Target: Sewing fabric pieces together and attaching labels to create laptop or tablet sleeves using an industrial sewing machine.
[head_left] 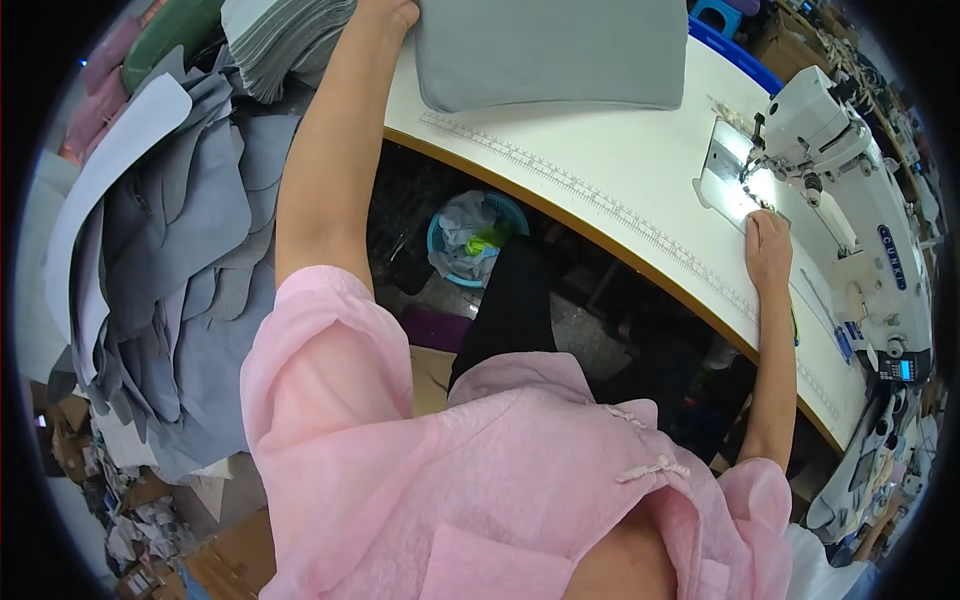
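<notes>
My left hand point(393, 9) is at the top edge of the view, beside the left edge of a grey fabric panel point(550, 55) with rounded corners. Most of its fingers are cut off by the frame, so its grip cannot be told. The panel lies flat on the white sewing table point(560, 140). At the right, my right hand point(768, 250) rests by the lit needle plate point(727, 170) of a white sewing machine point(820, 125). Its fingers are bent and pressed together; whatever they hold, if anything, is too small to make out.
Grey cut fabric pieces point(200, 230) hang in a large heap at my left, with a folded grey stack point(285, 45) behind. Under the table stands a blue basket point(433, 238) of scraps. A printed ruler point(600, 200) runs along the table's front; blue-handled tweezers point(842, 342) lie at right.
</notes>
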Available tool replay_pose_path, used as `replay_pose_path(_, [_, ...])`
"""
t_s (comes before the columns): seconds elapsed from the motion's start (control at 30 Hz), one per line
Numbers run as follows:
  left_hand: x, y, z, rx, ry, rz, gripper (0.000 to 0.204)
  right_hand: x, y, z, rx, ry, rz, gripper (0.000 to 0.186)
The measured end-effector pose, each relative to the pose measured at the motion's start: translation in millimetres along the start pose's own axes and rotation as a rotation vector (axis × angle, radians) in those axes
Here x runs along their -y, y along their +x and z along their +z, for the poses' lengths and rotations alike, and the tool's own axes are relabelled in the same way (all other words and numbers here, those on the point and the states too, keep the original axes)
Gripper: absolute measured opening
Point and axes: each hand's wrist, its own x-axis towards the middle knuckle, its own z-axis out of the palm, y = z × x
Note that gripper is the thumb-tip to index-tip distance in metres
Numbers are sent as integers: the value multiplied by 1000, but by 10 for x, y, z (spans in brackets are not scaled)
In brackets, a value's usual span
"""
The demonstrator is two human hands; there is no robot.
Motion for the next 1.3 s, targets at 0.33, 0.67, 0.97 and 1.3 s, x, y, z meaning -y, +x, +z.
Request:
replay_pose_path(0.33, [-19,-7,-140,10,-40,-175,26,-41,-10,35,2,-2,9,12])
replay_pose_path(0.67, [111,-159,-41,13,-107,-153,31,8,10,3,-6,-28,57,11])
replay_pose_path(0.97, [61,-356,23,-10,-47,-134,24,-2,10,-15,-51,26,-17,7])
replay_pose_path(1.3, [-60,-384,-54,175,-245,-61,20,0,1,-29,-105,59,2,5])
